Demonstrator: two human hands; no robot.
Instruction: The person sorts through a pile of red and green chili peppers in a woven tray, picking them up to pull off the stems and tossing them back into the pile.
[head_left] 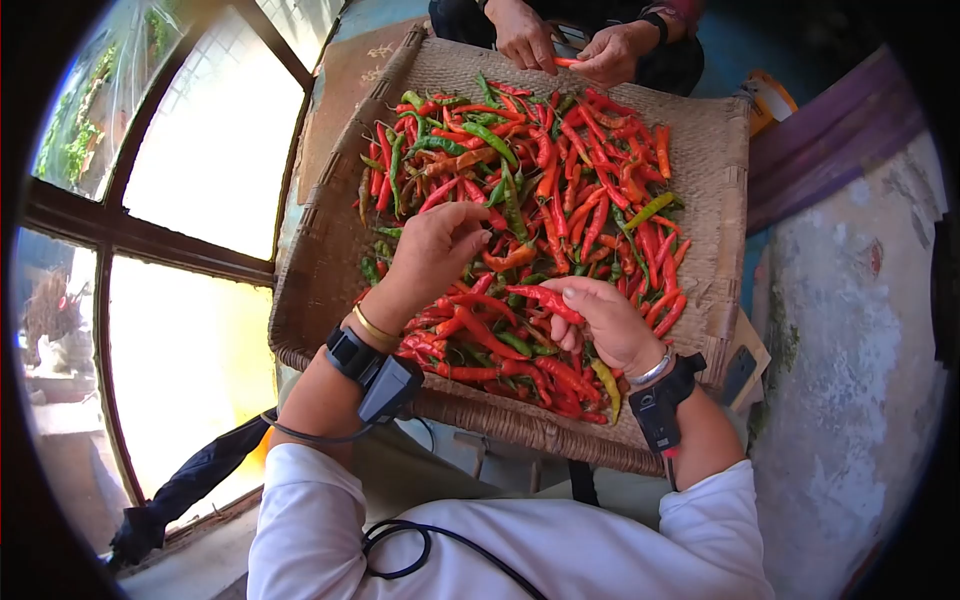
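Your right hand (610, 325) pinches a red chili (545, 298) above the pile in the woven tray (715, 160); your left hand (435, 250), fingers curled, reaches into the chilies (560, 190), grasp unclear.

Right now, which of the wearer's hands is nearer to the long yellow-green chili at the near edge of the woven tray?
Right. The right hand holds a red chili just above the yellow-green chili; the left hand is farther away, up and to the left, over the pile.
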